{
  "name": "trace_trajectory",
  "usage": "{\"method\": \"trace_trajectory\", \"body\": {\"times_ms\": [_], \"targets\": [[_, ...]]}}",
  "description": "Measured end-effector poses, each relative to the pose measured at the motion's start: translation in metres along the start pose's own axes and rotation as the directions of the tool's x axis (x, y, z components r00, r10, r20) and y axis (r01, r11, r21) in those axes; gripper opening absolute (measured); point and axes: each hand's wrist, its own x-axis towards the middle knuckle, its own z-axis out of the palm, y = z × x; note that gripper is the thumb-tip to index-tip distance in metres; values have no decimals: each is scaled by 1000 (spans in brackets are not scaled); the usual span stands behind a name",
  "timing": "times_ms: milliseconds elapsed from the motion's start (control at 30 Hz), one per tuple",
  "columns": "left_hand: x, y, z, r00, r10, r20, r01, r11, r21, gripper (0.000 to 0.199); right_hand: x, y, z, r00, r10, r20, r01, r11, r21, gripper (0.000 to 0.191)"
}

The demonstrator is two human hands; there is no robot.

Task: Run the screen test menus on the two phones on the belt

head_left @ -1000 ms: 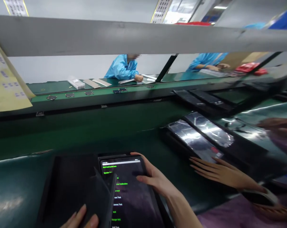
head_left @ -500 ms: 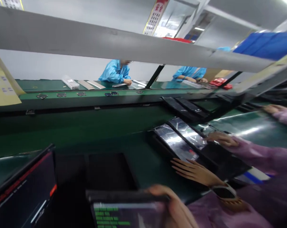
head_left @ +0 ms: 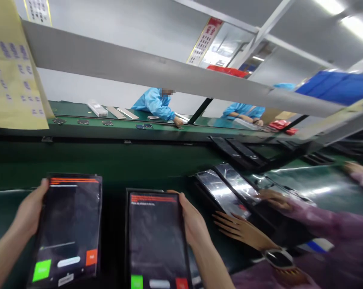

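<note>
My left hand (head_left: 29,214) grips the left edge of a tablet (head_left: 69,216), its thumb on the upper corner. That screen is lit, with red text along the top and green and red buttons at the bottom. My right hand (head_left: 193,224) holds a second tablet (head_left: 157,235) by its upper right side; the fingers behind it are hidden. Its screen has similar red text and buttons, and its lower end runs out of the picture. The two tablets are side by side, a dark gap between them.
At right, a co-worker's hands (head_left: 244,230), in pink sleeves, are at two film-covered tablets (head_left: 222,192). More dark tablets (head_left: 238,150) lie beyond. A grey beam (head_left: 157,72) crosses above the green bench (head_left: 109,154). People in blue (head_left: 155,104) work across it.
My left hand has come into view with a tablet. The tablet in my right hand now shows a dark screen with red text instead of green rows. The camera view has tilted up.
</note>
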Motion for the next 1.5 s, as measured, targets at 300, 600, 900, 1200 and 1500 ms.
{"method": "trace_trajectory", "body": {"times_ms": [300, 600, 900, 1200, 1500], "targets": [[28, 5, 4, 755, 620, -212, -547, 775, 317, 62, 75, -12, 26, 929, -337, -152, 297, 926, -235, 54], [-44, -115, -39, 810, 530, 251, -561, 574, 597, 49, -37, 63, -3, 742, -669, 33, 550, 580, -602, 26], [-43, -123, -25, 710, 618, 338, -647, 383, 659, 55, -50, 95, 22, 597, -575, 559, 784, 272, -558, 24], [-42, -124, -33, 714, 582, 389, -662, 381, 646, 54, -51, 104, 22, 694, -517, 501, 707, 354, -612, 49], [-30, -119, -50, 699, 520, 491, -673, 245, 698, 59, -50, 108, 22, 720, -461, 518, 684, 349, -641, 74]]}}
